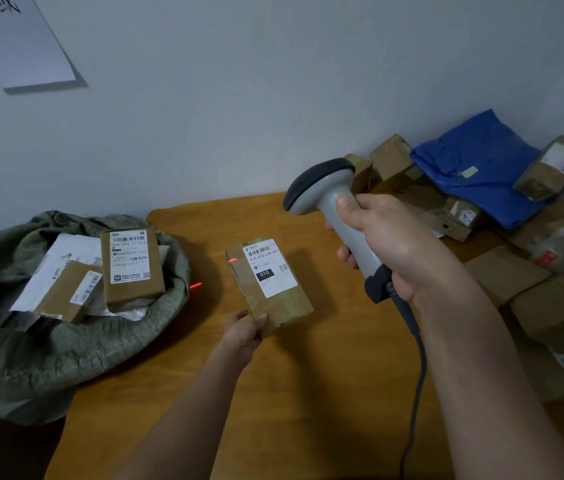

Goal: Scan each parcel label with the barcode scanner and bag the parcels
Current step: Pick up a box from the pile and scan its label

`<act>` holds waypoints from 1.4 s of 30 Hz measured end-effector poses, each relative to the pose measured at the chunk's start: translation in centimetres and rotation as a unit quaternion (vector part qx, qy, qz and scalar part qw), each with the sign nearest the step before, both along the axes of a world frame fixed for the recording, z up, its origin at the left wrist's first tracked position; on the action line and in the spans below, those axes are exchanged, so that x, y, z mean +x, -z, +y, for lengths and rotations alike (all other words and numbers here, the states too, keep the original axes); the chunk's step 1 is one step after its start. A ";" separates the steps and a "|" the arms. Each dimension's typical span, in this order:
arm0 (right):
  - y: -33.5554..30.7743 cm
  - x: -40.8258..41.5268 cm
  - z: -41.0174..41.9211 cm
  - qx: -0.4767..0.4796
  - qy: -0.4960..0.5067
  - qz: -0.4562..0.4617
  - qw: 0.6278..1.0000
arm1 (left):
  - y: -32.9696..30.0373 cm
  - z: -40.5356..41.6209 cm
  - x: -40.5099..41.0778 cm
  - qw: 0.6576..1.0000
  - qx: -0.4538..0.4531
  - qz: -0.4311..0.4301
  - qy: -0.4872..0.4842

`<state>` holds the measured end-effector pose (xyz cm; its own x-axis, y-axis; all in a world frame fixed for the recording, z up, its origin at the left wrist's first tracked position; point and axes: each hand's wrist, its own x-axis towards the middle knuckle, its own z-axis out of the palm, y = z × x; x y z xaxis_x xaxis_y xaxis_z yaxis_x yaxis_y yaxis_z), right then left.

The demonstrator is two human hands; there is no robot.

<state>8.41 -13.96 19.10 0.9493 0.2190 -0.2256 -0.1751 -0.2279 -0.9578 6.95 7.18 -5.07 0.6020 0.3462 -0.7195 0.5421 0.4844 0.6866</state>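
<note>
The left hand [244, 332] pinches the near corner of a brown parcel [270, 284], thumb on top and the other fingers hidden beneath it; the parcel sits over the wooden bench [325, 393] with its white label [268, 266] facing up, and whether its far end rests on the wood cannot be told. The right hand [389, 244] is wrapped round the grey handle of the barcode scanner [337, 216], fingers curled tight on it, thumb laid up the back; its dark head points down and left, and its window is turned away from view. A red streak [232, 260] falls on the parcel's left edge, beside the label rather than on the barcode, and another [195, 285] shows near the rim of the green woven sack [76, 348]. Three labelled parcels lie in the sack's mouth, their print too small to read. The scanner's cable [415, 375] runs off the bottom edge. At right, a heap of boxes [529, 296] and a blue bag [477, 161] is cut by the frame.
</note>
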 end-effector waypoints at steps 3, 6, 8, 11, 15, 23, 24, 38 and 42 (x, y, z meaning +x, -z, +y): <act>-0.5 -0.3 -0.7 -0.006 -0.001 -0.008 1.000 | -0.4 -0.4 0.0 1.000 0.006 0.000 -0.002; -0.9 -0.4 -1.3 -0.010 -0.002 -0.018 1.000 | -0.7 -0.9 0.0 1.000 0.009 -0.001 -0.004; -1.1 -0.5 -1.8 -0.017 -0.005 -0.025 1.000 | -0.9 -1.2 0.0 1.000 0.011 -0.001 -0.004; -1.4 -0.4 -2.4 -0.029 -0.005 -0.035 0.999 | -1.2 -1.7 0.2 1.000 0.014 -0.003 -0.007; -1.4 -0.2 -3.2 -0.039 -0.004 -0.040 0.998 | -1.6 -2.3 0.6 1.000 0.018 -0.006 -0.008; -1.8 -0.1 -4.7 -0.019 -0.015 -0.029 0.999 | -2.2 -3.5 1.1 0.999 0.024 -0.018 -0.011; -1.8 -0.1 -4.8 -0.017 -0.017 -0.033 0.999 | -2.3 -3.5 1.1 0.999 0.025 -0.021 -0.012; -2.6 -0.1 -5.4 -0.032 -0.009 -0.083 0.996 | -3.7 -3.2 1.3 0.998 0.037 -0.043 -0.012; -2.8 -0.3 -4.6 -0.033 -0.019 -0.089 0.995 | -4.0 -2.5 1.0 0.998 0.032 -0.055 -0.015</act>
<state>8.16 -18.56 21.89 0.9666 0.2466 -0.0694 0.0068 -0.2954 -0.9554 7.92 4.71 -1.07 0.6646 0.4082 -0.6258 0.4482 0.4523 0.7711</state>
